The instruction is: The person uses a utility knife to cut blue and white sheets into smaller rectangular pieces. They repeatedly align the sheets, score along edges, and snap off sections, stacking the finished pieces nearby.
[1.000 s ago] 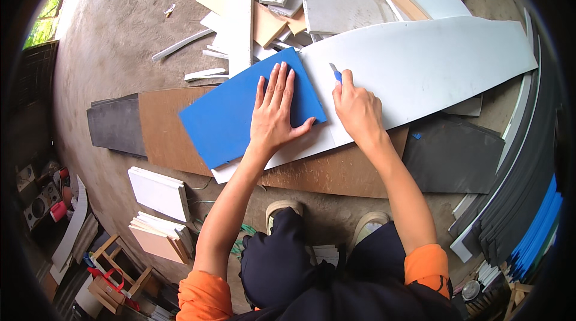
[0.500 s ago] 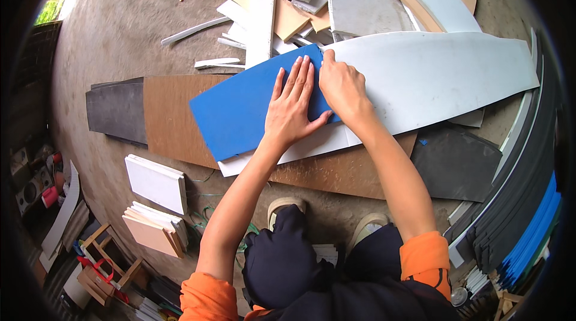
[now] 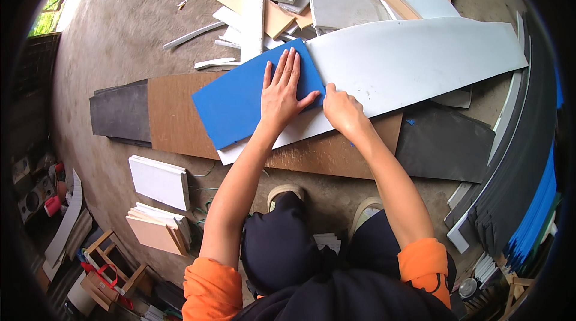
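A blue rectangular foam-like board (image 3: 231, 102) lies at a slant on a long white sheet (image 3: 414, 57) with a curved far edge. My left hand (image 3: 281, 96) presses flat on the blue board, fingers stretched and thumb out toward its right edge. My right hand (image 3: 345, 111) is closed in a fist above the white sheet, against the blue board's right edge near its closest corner. Whatever it grips is hidden by the fingers. Beneath lies a brown board (image 3: 177, 114), with dark grey sheets (image 3: 444, 150) at its right end and more dark sheets (image 3: 120, 111) at its left.
White and tan offcuts (image 3: 253, 15) lie heaped beyond the boards. Two stacks of cut pieces, one white (image 3: 157, 182) and one tan (image 3: 153, 231), sit on the floor at left. Long black strips (image 3: 507, 171) and blue strips (image 3: 534, 207) curve along the right. A wooden frame (image 3: 123, 261) stands lower left.
My right hand has slid toward me along the blue board's right edge, from its far corner to near its close one. My left hand stays flat on the board. The view has shifted slightly.
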Available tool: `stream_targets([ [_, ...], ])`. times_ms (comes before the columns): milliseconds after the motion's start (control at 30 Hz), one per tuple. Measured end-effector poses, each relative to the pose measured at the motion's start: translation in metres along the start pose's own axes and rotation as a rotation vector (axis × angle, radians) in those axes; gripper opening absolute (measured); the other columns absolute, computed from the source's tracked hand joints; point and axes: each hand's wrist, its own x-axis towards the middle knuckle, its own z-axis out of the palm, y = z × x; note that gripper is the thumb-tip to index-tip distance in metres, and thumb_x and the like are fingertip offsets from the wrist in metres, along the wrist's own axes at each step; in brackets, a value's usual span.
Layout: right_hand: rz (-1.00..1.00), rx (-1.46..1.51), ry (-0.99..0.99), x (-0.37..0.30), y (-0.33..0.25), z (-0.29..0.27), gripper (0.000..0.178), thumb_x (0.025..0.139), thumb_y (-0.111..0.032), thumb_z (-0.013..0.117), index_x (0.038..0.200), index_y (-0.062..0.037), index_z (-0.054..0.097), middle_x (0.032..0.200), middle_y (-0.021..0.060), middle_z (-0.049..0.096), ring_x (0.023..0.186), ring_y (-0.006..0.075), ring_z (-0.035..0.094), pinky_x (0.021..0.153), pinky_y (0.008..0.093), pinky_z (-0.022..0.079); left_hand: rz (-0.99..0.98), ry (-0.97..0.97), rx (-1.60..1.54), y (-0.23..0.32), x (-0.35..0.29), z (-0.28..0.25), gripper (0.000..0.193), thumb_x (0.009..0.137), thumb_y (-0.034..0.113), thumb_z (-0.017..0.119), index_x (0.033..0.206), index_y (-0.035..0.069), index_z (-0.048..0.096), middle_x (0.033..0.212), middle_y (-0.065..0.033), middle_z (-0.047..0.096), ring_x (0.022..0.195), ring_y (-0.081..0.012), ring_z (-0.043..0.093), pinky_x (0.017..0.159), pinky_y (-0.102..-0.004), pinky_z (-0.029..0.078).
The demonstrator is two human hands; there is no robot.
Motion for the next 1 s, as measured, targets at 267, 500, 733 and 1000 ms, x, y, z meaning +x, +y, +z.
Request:
stream_targets([
  [267, 0.051, 0.039, -0.013, -0.073, 0.028, 0.04, 0.017, 0.085, -0.013, 0.042, 0.094, 0.0012, 0.042, 0.077, 0.0239, 0.061, 0.08, 0.0403, 0.06, 0.068, 0.0474, 0.049, 0.013, 0.07, 0.082, -0.001, -0.003, 0.007, 0.08, 0.076, 0.052, 0.054, 0.133, 0.001, 0.03, 0.14, -0.0086, 0.028, 0.131, -0.0179, 0.021, 0.107, -0.0425, 0.011],
  [500, 0.019, -0.037, -0.065, -0.095, 0.042, 0.041, 0.017, 0.087, -0.015, 0.042, 0.094, 0.0, 0.042, 0.072, 0.0244, 0.06, 0.076, 0.04, 0.06, 0.064, 0.0479, 0.048, 0.002, 0.025, 0.119, 0.005, -0.001, 0.004, 0.076, 0.081, 0.05, 0.046, 0.136, 0.002, 0.021, 0.142, -0.0086, 0.022, 0.133, -0.0184, 0.015, 0.108, -0.0414, 0.007],
  [733, -0.111, -0.007, 0.287, -0.013, 0.003, -0.033, 0.019, 0.089, -0.019, 0.039, 0.089, -0.0007, 0.043, 0.065, 0.0232, 0.059, 0.065, 0.0395, 0.06, 0.056, 0.0473, 0.049, -0.021, -0.036, 0.08, 0.004, 0.001, 0.001, 0.08, 0.077, 0.049, 0.049, 0.135, 0.0, 0.022, 0.142, -0.0106, 0.021, 0.133, -0.0204, 0.016, 0.108, -0.0428, 0.008],
  [1000, -0.155, -0.056, 0.286, 0.069, -0.031, -0.025, 0.019, 0.083, -0.014, 0.044, 0.091, 0.0021, 0.048, 0.073, 0.0205, 0.063, 0.074, 0.0342, 0.063, 0.063, 0.0418, 0.051, -0.046, -0.082, 0.069, 0.001, 0.002, 0.0, 0.083, 0.074, 0.053, 0.048, 0.134, 0.0, 0.026, 0.141, -0.012, 0.024, 0.132, -0.0208, 0.018, 0.108, -0.045, 0.008],
])
